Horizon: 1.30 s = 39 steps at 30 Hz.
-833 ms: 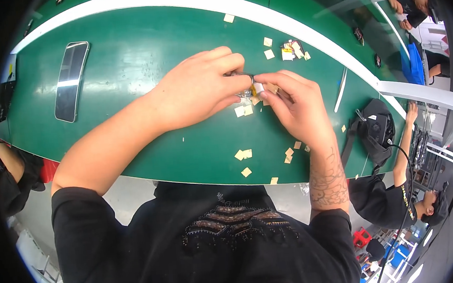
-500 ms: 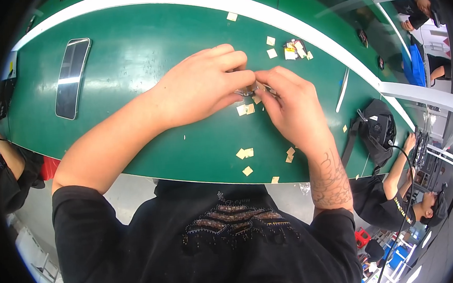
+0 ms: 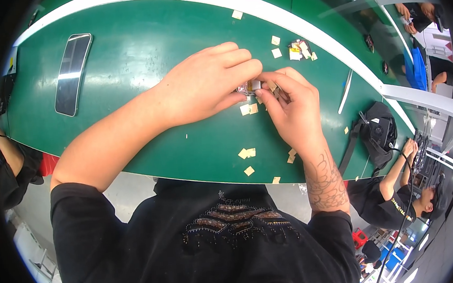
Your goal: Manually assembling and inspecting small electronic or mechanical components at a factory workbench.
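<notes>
Over the green table (image 3: 141, 47) my left hand (image 3: 204, 82) is closed on a small silvery electronic part (image 3: 254, 85) with yellow and reddish patches. From the other side, the thumb and forefinger of my right hand (image 3: 295, 105) pinch the same part at its right end. A small cream square (image 3: 272, 85) shows between the curled fingers of my right hand. Much of the part is hidden behind my left fingers. Just below the hands lie two more cream squares (image 3: 249, 109), flat on the table.
A smartphone (image 3: 73, 73) lies at the left. Beyond my right hand is a little heap (image 3: 298, 49) of parts and cream squares. Further right are a thin white stick (image 3: 345, 91) and a black bag (image 3: 378, 133). A person (image 3: 393, 193) works at the right.
The fingers of both hands have shifted slightly apart, so more of the silvery part shows. The cream square in my right hand has come into sight.
</notes>
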Tool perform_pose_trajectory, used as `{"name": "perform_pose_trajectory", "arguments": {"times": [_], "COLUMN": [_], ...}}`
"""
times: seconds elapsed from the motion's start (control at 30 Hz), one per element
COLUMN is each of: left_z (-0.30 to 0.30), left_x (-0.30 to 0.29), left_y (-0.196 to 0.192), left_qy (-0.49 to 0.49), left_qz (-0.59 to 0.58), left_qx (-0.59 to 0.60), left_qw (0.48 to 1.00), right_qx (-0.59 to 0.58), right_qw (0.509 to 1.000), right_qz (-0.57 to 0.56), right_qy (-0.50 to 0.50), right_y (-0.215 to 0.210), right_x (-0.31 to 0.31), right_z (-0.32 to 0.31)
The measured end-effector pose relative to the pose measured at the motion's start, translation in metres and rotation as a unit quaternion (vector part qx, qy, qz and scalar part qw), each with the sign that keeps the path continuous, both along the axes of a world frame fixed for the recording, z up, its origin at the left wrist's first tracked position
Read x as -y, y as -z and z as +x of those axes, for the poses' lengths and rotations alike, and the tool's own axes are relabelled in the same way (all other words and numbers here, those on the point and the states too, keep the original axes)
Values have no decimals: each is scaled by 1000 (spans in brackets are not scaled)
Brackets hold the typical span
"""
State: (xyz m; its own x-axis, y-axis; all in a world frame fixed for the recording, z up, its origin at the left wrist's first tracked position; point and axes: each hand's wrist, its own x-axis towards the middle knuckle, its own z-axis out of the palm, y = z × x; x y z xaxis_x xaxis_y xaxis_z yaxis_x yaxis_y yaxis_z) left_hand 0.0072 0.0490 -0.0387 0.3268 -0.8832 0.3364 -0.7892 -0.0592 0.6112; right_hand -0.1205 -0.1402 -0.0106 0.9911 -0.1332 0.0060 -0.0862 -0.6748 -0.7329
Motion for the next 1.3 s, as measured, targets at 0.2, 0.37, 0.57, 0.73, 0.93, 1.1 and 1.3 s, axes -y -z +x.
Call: {"name": "perform_pose_trajectory", "arguments": {"times": [0.2,0.37,0.57,0.73,0.93,1.1,1.3], "left_z": [-1,-1,-2,-5,-5,-7,-8], "left_x": [0,1,1,0,2,3,4], "left_y": [1,2,3,3,3,3,2], "left_qy": [-3,-4,-4,-7,-11,-16,-25], "left_qz": [-4,-4,7,16,19,20,7], "left_qx": [7,16,26,35,24,21,14], "left_qw": [1000,1000,1000,999,999,999,1000], "right_qx": [15,20,46,60,39,45,25], "right_qw": [999,999,993,991,997,998,999], "right_qz": [-35,-44,-89,-98,-50,-33,-35], "right_qy": [-18,-24,-66,-69,-37,-27,11], "right_y": [0,1,9,12,14,14,-1], "right_x": [1,2,9,11,5,1,-5], "right_z": [0,0,-1,-1,-5,-3,3]}}
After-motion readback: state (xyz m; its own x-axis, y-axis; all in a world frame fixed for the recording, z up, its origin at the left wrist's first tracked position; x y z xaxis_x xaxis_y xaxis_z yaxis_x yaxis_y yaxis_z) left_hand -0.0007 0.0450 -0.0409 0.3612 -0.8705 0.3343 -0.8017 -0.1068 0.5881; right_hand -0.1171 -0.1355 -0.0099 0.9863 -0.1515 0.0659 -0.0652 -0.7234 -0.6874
